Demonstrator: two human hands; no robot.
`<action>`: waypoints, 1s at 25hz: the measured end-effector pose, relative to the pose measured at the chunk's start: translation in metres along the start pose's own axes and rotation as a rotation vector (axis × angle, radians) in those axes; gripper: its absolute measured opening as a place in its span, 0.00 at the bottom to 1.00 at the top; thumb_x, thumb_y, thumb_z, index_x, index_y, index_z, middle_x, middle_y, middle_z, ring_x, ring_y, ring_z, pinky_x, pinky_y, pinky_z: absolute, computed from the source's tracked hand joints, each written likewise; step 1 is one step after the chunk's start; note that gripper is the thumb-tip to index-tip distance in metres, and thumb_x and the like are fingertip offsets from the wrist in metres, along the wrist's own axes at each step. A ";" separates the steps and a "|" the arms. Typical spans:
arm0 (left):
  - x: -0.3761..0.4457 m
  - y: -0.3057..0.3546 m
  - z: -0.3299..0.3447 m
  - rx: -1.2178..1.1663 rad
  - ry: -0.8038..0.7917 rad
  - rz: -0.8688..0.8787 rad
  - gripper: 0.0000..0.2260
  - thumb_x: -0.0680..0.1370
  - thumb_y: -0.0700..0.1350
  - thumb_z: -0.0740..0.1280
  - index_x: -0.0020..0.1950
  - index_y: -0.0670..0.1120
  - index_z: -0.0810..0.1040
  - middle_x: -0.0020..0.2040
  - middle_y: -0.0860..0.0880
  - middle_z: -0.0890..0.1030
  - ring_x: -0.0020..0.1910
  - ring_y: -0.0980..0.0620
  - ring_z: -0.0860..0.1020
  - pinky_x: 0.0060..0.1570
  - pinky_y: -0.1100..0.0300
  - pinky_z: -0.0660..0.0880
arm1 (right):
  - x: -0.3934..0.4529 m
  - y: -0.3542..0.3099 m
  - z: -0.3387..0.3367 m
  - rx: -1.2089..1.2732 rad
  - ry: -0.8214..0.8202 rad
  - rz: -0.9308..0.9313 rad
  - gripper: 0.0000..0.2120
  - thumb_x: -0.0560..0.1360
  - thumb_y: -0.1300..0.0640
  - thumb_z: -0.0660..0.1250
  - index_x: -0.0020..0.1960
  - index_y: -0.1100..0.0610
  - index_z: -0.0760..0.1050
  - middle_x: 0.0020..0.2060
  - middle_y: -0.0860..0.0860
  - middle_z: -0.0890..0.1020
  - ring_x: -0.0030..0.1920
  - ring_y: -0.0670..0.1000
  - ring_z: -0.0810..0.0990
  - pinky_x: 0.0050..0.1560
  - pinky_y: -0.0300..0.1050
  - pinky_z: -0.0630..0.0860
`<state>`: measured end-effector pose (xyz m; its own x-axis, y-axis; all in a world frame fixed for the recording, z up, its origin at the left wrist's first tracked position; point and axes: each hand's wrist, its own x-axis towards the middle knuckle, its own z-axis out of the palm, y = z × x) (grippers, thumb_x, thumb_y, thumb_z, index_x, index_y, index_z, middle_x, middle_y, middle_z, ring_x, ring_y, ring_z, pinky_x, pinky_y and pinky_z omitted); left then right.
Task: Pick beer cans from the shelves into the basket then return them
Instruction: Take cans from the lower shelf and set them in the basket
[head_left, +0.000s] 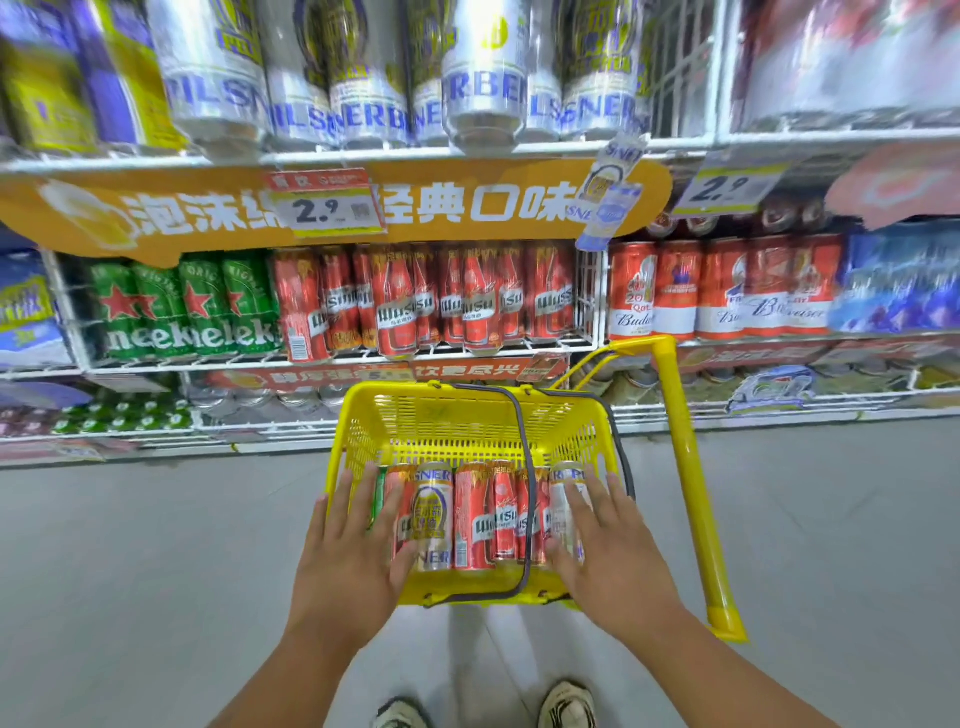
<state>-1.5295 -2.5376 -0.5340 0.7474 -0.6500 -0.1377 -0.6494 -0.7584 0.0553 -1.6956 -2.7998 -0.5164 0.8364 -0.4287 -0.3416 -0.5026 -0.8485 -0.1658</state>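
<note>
A yellow plastic basket stands on the floor in front of the shelves, with several beer cans lying side by side in it. Among them are a silver Pilsner can, red cans and a silver can at the right. My left hand lies with straight fingers over the left cans, where a green can peeks out. My right hand lies flat with spread fingers over the right cans. Neither hand grips a can.
The wire shelf behind holds green Heineken cans, red cans and Budweiser cans; silver Pilsner cans fill the shelf above. The basket's yellow pull handle rises at the right. Grey floor lies on both sides; my shoes are below.
</note>
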 end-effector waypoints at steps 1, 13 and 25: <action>-0.003 0.003 0.000 -0.004 0.012 -0.005 0.32 0.80 0.64 0.52 0.82 0.53 0.57 0.83 0.46 0.51 0.82 0.42 0.48 0.78 0.39 0.54 | -0.001 0.003 0.000 -0.023 0.001 -0.007 0.36 0.79 0.35 0.49 0.80 0.55 0.62 0.80 0.58 0.59 0.81 0.61 0.54 0.75 0.58 0.57; -0.051 0.007 -0.015 -0.013 0.072 0.073 0.32 0.80 0.64 0.54 0.82 0.53 0.56 0.83 0.46 0.51 0.82 0.43 0.49 0.78 0.40 0.53 | -0.055 -0.013 0.011 -0.032 0.060 0.059 0.42 0.75 0.31 0.37 0.83 0.53 0.45 0.82 0.54 0.47 0.82 0.56 0.42 0.79 0.51 0.42; 0.005 0.021 0.018 -0.067 -0.033 -0.062 0.33 0.80 0.65 0.51 0.83 0.54 0.54 0.83 0.46 0.51 0.82 0.43 0.49 0.78 0.40 0.56 | 0.026 0.025 0.026 0.053 -0.021 0.076 0.39 0.79 0.34 0.46 0.83 0.52 0.43 0.82 0.53 0.42 0.82 0.55 0.42 0.80 0.51 0.46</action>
<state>-1.5415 -2.5561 -0.5512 0.7801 -0.6006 -0.1752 -0.5905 -0.7994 0.1112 -1.6925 -2.8244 -0.5531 0.7910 -0.4838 -0.3744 -0.5756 -0.7960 -0.1875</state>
